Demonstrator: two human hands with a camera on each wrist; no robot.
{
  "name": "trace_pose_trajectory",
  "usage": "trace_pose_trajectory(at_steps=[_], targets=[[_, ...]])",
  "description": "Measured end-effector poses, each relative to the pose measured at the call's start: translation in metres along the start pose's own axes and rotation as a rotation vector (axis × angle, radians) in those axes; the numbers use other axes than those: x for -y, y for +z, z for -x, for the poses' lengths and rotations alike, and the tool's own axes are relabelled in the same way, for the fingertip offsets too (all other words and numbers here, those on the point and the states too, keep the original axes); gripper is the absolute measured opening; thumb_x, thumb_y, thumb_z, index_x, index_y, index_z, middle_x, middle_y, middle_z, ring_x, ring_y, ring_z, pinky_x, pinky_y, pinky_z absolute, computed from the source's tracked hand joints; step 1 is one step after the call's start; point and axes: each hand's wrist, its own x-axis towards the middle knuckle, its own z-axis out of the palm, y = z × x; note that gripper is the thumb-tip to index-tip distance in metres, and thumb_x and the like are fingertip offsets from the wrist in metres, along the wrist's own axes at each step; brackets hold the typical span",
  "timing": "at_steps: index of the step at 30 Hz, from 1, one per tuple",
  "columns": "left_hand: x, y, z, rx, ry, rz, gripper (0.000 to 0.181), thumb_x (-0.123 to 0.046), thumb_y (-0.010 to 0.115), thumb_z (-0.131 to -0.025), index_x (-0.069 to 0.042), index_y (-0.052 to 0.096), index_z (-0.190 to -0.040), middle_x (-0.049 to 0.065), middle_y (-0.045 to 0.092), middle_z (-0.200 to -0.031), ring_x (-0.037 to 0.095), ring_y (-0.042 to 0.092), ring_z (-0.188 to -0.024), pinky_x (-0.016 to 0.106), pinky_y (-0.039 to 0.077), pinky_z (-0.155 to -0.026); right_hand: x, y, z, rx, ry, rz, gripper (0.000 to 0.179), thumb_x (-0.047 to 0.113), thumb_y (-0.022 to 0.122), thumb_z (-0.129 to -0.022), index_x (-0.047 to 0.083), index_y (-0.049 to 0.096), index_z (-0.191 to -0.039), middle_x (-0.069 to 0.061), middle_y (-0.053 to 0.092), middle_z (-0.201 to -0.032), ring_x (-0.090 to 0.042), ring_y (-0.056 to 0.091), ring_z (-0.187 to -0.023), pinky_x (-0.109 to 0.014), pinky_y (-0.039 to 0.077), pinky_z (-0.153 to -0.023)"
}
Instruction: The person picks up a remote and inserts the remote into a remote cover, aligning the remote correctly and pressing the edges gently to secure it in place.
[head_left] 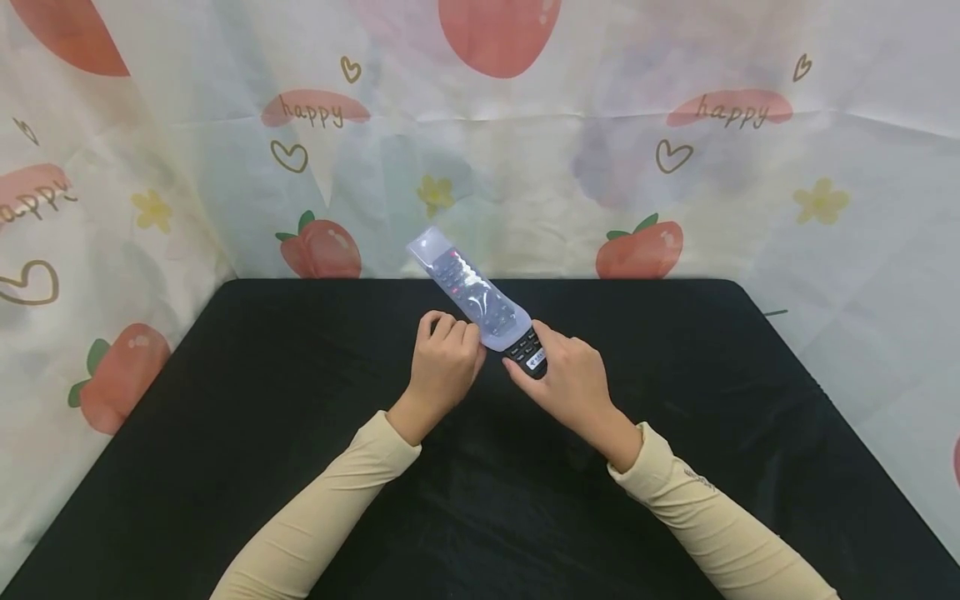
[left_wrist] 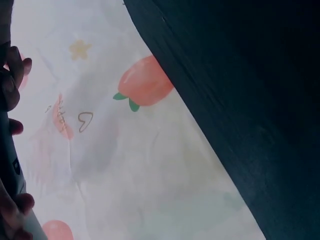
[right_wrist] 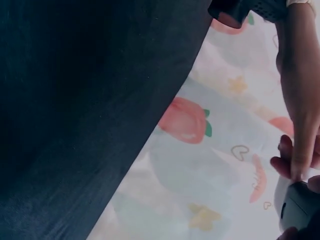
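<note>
A black remote control point(head_left: 517, 348) with rows of buttons is held above the table, slanting up to the left. A translucent, whitish sleeve point(head_left: 491, 307) covers most of it; the lower end with a white label sticks out. My right hand point(head_left: 570, 371) grips that bare end, thumb on the near side. With curled fingers, my left hand point(head_left: 446, 354) pinches the sleeve's edge near its opening. In the left wrist view, the dark back of the remote point(left_wrist: 7, 150) shows at the left edge between fingers. The right wrist view shows part of the remote point(right_wrist: 297, 207) at lower right.
A black cloth covers the table point(head_left: 247, 400), whose far edge lies beyond the hands. Behind and at the sides hangs a pale curtain point(head_left: 510, 167) printed with fruit, hearts and flowers.
</note>
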Motion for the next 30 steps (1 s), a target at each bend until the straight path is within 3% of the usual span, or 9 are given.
trace_pose_trajectory(at_steps=[6,14,19,23,30], targets=[[-0.004,-0.004,0.003,0.004,0.054,0.064,0.014,-0.013,0.069,-0.076,-0.006,0.06,-0.067,0.003,0.062,-0.061,0.017,0.056,-0.065,0.034,0.045,-0.081,0.0,0.003,0.003,-0.066,-0.023,-0.022,0.054,0.029,0.078,-0.071,-0.005,0.061,-0.109,-0.011,0.065,-0.068,-0.019,0.053,-0.051,-0.032,0.042,-0.045],[-0.011,-0.005,0.009,-0.003,0.053,0.074,0.013,-0.011,0.07,-0.075,-0.007,0.061,-0.068,0.002,0.061,-0.06,0.016,0.055,-0.064,0.033,0.046,-0.08,-0.003,0.006,0.005,-0.091,-0.053,-0.018,0.051,0.028,0.079,-0.069,-0.005,0.062,-0.104,-0.011,0.064,-0.066,-0.02,0.051,-0.05,-0.032,0.041,-0.046],[-0.01,-0.003,0.008,0.087,0.062,0.034,0.014,-0.016,0.065,-0.083,-0.009,0.063,-0.071,0.001,0.062,-0.062,0.017,0.057,-0.067,0.036,0.045,-0.083,-0.012,0.007,0.004,-0.094,-0.07,0.009,0.055,0.029,0.082,-0.067,-0.006,0.061,-0.106,-0.014,0.068,-0.075,-0.021,0.056,-0.054,-0.034,0.045,-0.05],[-0.007,-0.007,0.005,0.152,0.018,0.077,0.014,-0.021,0.06,-0.084,-0.01,0.065,-0.077,0.003,0.065,-0.07,0.019,0.058,-0.071,0.039,0.044,-0.084,-0.019,0.008,0.003,-0.13,-0.161,0.065,0.057,0.032,0.083,-0.065,-0.006,0.062,-0.103,-0.014,0.069,-0.078,-0.022,0.061,-0.058,-0.035,0.046,-0.054],[-0.01,-0.015,-0.011,0.115,-0.011,0.141,0.037,-0.045,0.06,-0.085,-0.009,0.063,-0.087,0.005,0.066,-0.078,0.022,0.061,-0.076,0.04,0.045,-0.083,-0.021,0.013,0.005,-0.186,-0.33,0.143,0.054,0.031,0.086,-0.06,-0.001,0.065,-0.099,-0.01,0.069,-0.074,-0.022,0.064,-0.063,-0.036,0.048,-0.059]])
